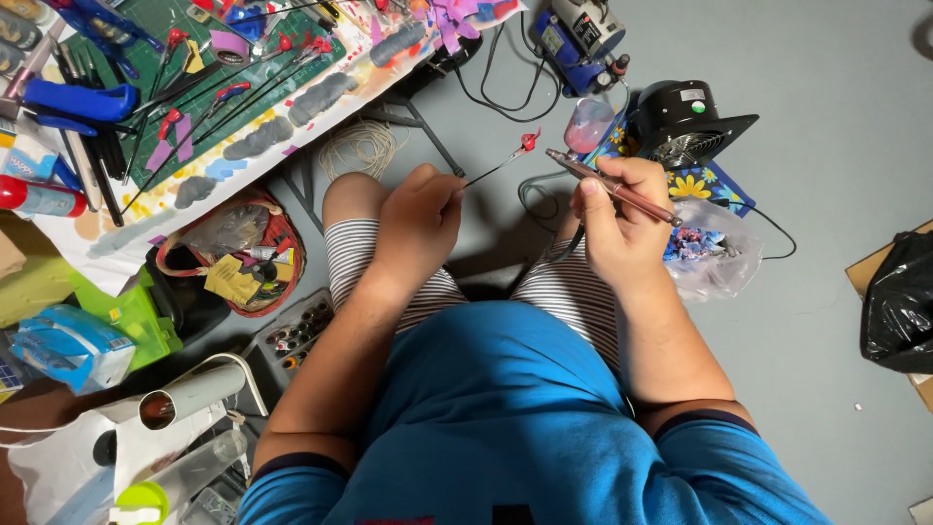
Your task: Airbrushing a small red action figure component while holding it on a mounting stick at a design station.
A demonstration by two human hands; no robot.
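Observation:
My left hand pinches a thin dark stick whose far tip carries a small red part on a clip. My right hand grips a brown pen-shaped airbrush, its nozzle aimed left at the red part, a few centimetres short of it. A dark hose hangs from the airbrush below my right hand. Both hands hover over my knees, above the grey floor.
A low table at upper left holds a green cutting mat, several clip sticks and tools. A blue compressor and black fan box stand ahead. A red basket, paint tray and black bag lie around.

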